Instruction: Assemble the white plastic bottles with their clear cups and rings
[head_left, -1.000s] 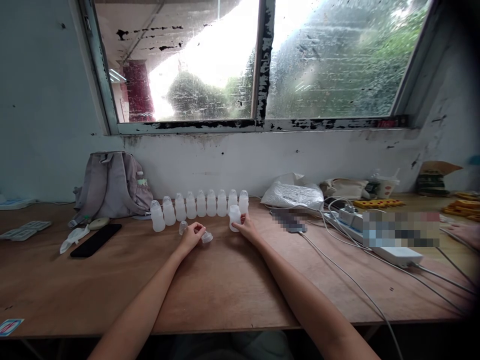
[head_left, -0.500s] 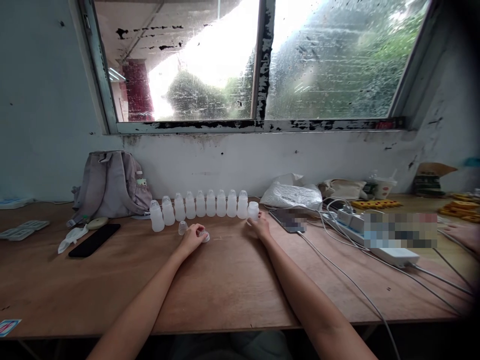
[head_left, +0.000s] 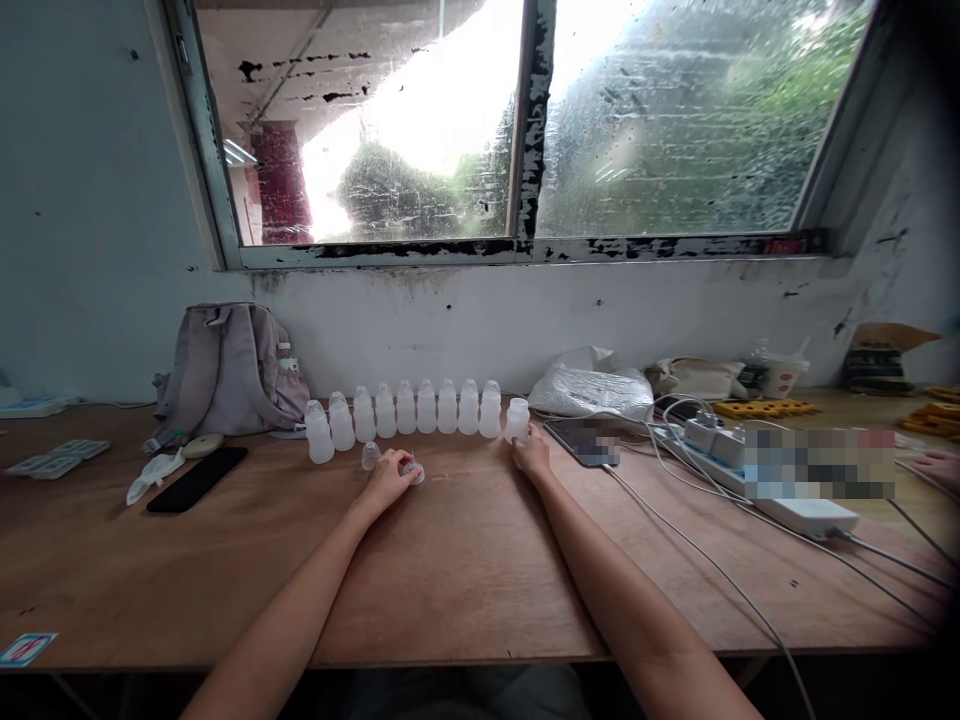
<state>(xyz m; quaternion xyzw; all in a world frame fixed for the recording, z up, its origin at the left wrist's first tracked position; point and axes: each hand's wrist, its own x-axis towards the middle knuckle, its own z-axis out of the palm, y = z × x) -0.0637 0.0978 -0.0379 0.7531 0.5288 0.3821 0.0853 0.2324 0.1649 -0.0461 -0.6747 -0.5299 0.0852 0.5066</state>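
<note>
Fingers of my left hand are closed on a small translucent bottle teat with a collar at the tabletop; part of it hides behind the fingertips. Just left of that hand, a clear dome cap stands on the wood. My right hand grips a frosted baby bottle low on its right side. This bottle is upright, with a bare wide neck. It stands at the right end of a curved row of several similar capped bottles.
Left of the row are a grey backpack, a black phone and a white crumpled wrapper. To the right lie a charging phone, a silver bag, and a power strip with trailing cables. Another person's hand shows at the right edge.
The view has shifted slightly, so most things sit a little further right. The uncapped bottle and my right hand have moved slightly away from the row. My left hand stays on the teat.
</note>
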